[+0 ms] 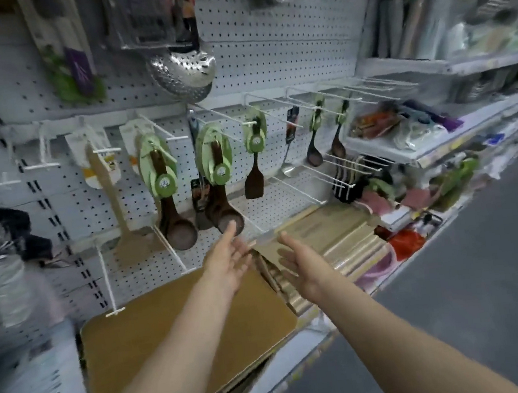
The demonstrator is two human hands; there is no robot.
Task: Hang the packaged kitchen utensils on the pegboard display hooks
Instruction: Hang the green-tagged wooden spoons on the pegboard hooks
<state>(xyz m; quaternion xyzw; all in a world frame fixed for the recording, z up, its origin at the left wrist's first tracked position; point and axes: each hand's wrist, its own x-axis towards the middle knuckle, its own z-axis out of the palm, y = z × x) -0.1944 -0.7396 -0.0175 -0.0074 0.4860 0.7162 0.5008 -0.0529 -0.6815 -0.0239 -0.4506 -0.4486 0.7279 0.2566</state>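
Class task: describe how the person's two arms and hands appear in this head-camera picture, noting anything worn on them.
Both forearms are bare, with no sleeves in view. The left hand and the right hand wear no gloves, and no rings, watch or bracelet show at the wrists. No markings can be seen.

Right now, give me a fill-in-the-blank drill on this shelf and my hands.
1. Both the left hand and the right hand hold ____.
2. The brown ladles hang in ____ card packaging.
3. The steel skimmer hangs ____ the ladles.
4. The wooden boards lie ____ the forearms.

Missing: nothing; green; above; under
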